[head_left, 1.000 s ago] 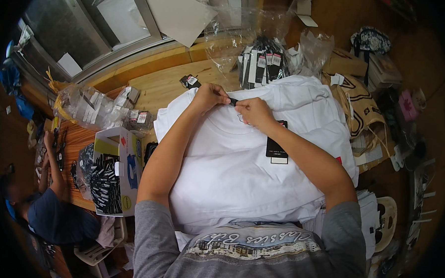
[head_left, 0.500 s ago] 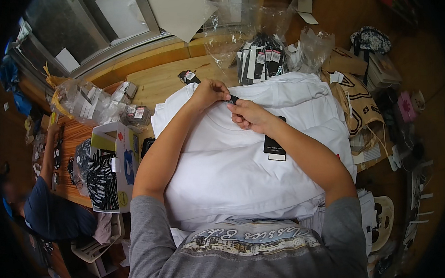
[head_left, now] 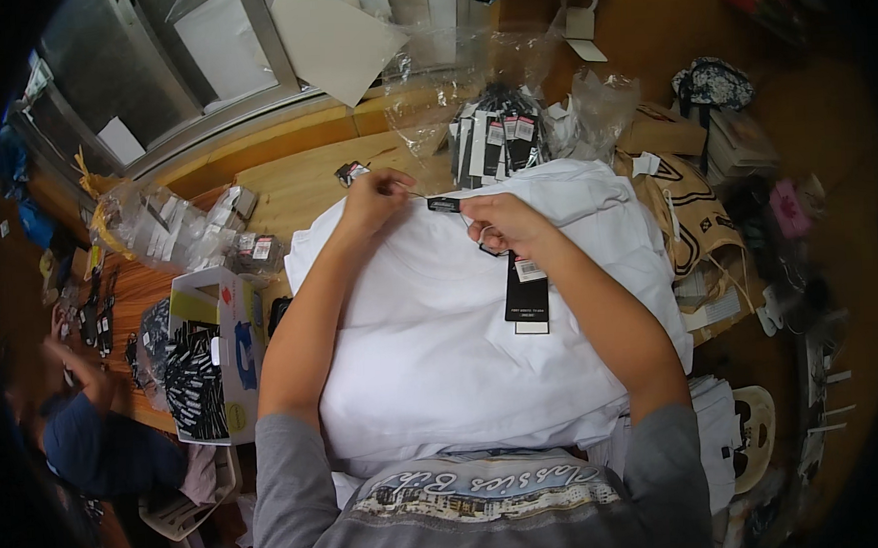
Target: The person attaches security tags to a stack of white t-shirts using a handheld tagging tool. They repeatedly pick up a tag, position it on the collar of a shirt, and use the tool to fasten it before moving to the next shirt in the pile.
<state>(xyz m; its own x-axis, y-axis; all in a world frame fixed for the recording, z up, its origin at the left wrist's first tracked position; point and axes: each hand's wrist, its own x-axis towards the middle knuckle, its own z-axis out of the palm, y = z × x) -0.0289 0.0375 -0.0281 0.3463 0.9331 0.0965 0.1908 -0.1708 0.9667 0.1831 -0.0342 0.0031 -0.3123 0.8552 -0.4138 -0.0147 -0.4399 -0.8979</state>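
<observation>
A stack of white T-shirts [head_left: 442,342] lies in front of me, the top one's neckline near my hands. Between my hands a small black label [head_left: 443,205] is stretched at the collar. My right hand [head_left: 507,222] pinches its right end, and a thin cord loops by those fingers. Below that hand hangs a black hang tag [head_left: 526,295] with a white sticker, lying over the shirt. My left hand [head_left: 375,200] is to the left of the label, fingertips together on what looks like a thin cord running to it.
Beyond the shirts, a clear bag [head_left: 497,139] holds several black and white tags. To the left stand a box of black labels [head_left: 197,378] and bagged small packets [head_left: 177,222]. A brown paper bag [head_left: 696,204] sits right. At far left a co-worker's arm [head_left: 89,377] reaches over another table.
My hands have moved apart, the left one going left, exposing the label between them. The hang tag has come out further below my right hand. The co-worker's arm has lowered.
</observation>
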